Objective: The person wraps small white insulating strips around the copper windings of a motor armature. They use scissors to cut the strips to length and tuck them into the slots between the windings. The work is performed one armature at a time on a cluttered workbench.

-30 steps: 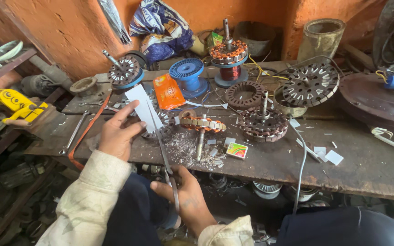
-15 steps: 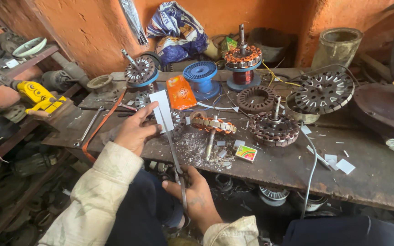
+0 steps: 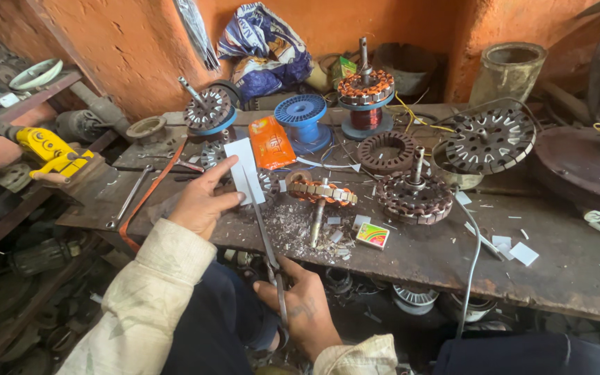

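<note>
Compared with the earlier frames, little is changed: the white sheet (image 3: 246,170) is still pinched in the left hand (image 3: 199,201), and the scissors (image 3: 270,243) are still gripped by the right hand (image 3: 307,309); only the view is shifted slightly.

All places are given relative to the wound stator on its shaft (image 3: 321,194), which lies at the middle of the metal workbench (image 3: 564,267).

- Left hand: closed on the lower edge of the white sheet, just left of the stator. The sheet is held upright and clear of the bench, seemingly so that the blades can reach it from below.
- Right hand: wrapped around the scissor handles, below the stator and under the bench edge. The long blades are pointed up toward the sheet; whether they are parted cannot be told.
- Orange packet (image 3: 271,142): laid flat behind the stator.
- Blue wire spool (image 3: 301,117): stood further behind.
- Small matchbox (image 3: 372,235): just right of the stator, among metal filings.
- Bare laminated core (image 3: 414,196): to the right, shaft upward.
- Yellow power tool (image 3: 53,153): well to the left, on a lower ledge.
</note>
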